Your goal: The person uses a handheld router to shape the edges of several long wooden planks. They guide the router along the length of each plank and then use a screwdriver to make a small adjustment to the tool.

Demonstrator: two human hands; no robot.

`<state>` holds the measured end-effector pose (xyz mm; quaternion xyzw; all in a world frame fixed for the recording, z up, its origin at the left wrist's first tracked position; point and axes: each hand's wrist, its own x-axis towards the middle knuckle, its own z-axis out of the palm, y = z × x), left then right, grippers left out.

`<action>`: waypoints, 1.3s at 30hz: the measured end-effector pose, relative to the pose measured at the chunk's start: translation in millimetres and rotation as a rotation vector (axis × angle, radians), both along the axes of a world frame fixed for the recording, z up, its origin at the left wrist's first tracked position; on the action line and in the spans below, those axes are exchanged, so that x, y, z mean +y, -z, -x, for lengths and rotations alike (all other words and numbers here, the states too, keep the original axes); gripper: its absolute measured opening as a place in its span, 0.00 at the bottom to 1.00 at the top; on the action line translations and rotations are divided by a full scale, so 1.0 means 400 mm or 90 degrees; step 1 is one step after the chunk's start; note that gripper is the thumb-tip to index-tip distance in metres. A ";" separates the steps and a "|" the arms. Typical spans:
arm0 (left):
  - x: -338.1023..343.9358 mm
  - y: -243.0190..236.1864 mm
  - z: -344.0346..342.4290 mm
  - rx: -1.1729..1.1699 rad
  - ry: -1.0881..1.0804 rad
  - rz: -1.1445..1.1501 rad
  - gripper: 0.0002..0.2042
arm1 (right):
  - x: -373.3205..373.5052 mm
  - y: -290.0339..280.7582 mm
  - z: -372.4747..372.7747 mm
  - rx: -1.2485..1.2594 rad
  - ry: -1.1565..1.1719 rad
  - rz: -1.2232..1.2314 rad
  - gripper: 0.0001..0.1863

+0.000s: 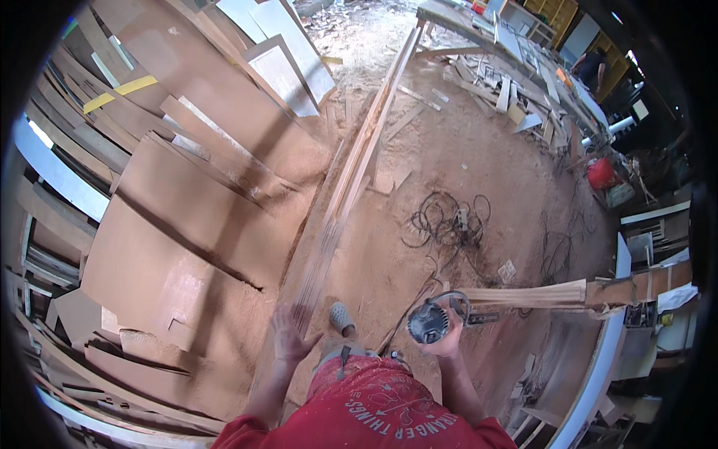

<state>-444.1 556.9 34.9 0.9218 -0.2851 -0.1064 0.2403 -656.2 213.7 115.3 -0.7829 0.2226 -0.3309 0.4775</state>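
Note:
My left hand [290, 338] is open with its fingers spread. It lies at or just over the near end of a long stack of thin wooden strips [338, 213], and I cannot tell whether it presses on them. In my right hand [446, 340] is a handheld power tool [428, 322] with a round, dark grey-blue body. My fingers wrap round its side, and a dark bar sticks out to the right of it. The tool is held up in front of my body, apart from the strips. Its working end is hidden.
Large brown boards [172, 254] lean on the left, dusted with sawdust. Tangled black cables [449, 221] lie on the dusty floor. Another bundle of strips [523, 294] rests at right. Offcuts [516, 97] pile under a far bench [479, 34]. Another person [591, 69] stands far right.

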 end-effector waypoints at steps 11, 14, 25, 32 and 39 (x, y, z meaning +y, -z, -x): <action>0.104 0.161 0.074 0.216 -0.119 0.117 0.45 | 0.095 0.059 0.166 0.057 0.021 -0.145 0.30; 0.079 0.172 0.123 0.098 -0.106 0.112 0.43 | 0.129 0.019 0.125 0.055 -0.011 -0.221 0.29; 0.113 0.080 0.115 0.074 -0.106 0.080 0.55 | 0.164 0.029 -0.049 0.045 -0.078 -0.224 0.29; 0.141 0.115 0.097 0.097 -0.118 0.067 0.53 | 0.175 0.092 -0.079 0.076 -0.087 -0.200 0.29; 0.144 0.129 0.101 0.086 -0.077 0.109 0.51 | 0.237 0.047 -0.182 0.027 -0.045 -0.230 0.27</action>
